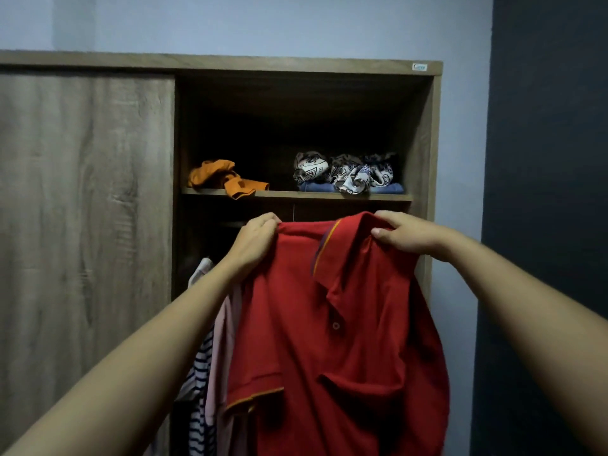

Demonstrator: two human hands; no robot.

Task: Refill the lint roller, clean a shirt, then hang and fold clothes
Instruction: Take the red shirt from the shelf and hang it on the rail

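Two bare hands hold one red cotton polo shirt (329, 340) with an orange-edged collar, just below the thin wooden shelf (286, 193) of the open brown wardrobe (427, 159) and in front of it. The left hand (255, 238) has its fingers curled together and clamped on one shoulder of the shirt. The right hand (404, 235) pinches the other shoulder, beside the collar, between thumb and bent fingers. I think both shoulders are gripped so that the cloth falls straight and the buttoned front faces the person, which makes it easy to check it and to bring it to the hanging space. I cannot see a hanger in the shirt, and the rail under the shelf is hidden in the dark, so I judge the hanging step is not yet finished.

On the shelf, at its left end, a crumpled orange garment (223, 177) hangs a little over the edge. Toward its right end, loose white patterned cloths (345, 174) lie on a folded blue piece (316, 186). These probably wait for folding. Below the shelf, on its left side, a pale pink garment (218, 324) and a dark striped garment (200, 357) hang already, touching the red shirt's edge.
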